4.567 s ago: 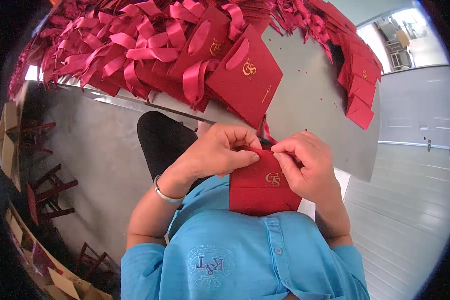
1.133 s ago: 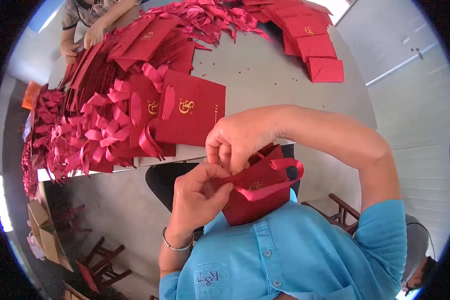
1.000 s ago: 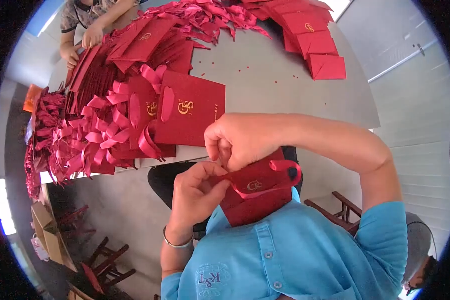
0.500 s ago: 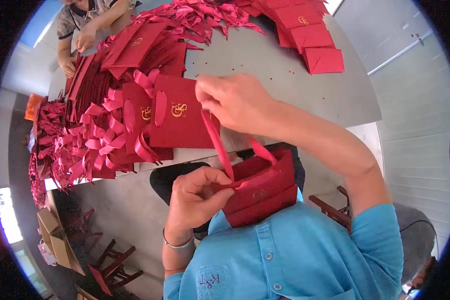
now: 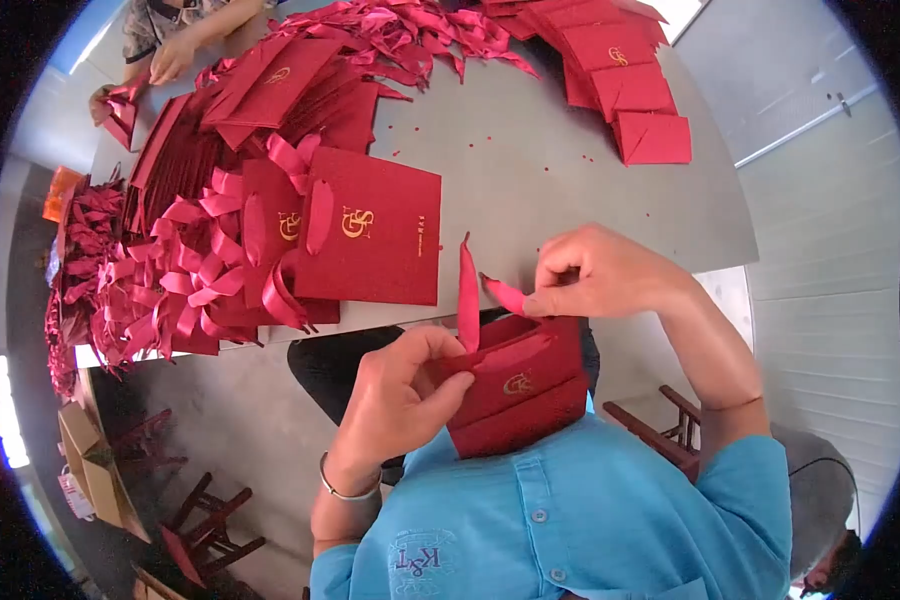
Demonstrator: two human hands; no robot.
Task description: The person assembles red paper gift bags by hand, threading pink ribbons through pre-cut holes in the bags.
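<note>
Left hand (image 5: 398,388) pinching red bag (image 5: 520,405), mouth toward table (image 5: 590,205), long rim (image 5: 513,345) crosswise, right hand (image 5: 598,275) pinching ribbon (image 5: 505,296)

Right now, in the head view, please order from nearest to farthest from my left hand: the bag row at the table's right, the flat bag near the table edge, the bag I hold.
From the left hand:
1. Held bag: pinched at its rim.
2. Flat bag: ahead.
3. Bag row: far right.
</note>
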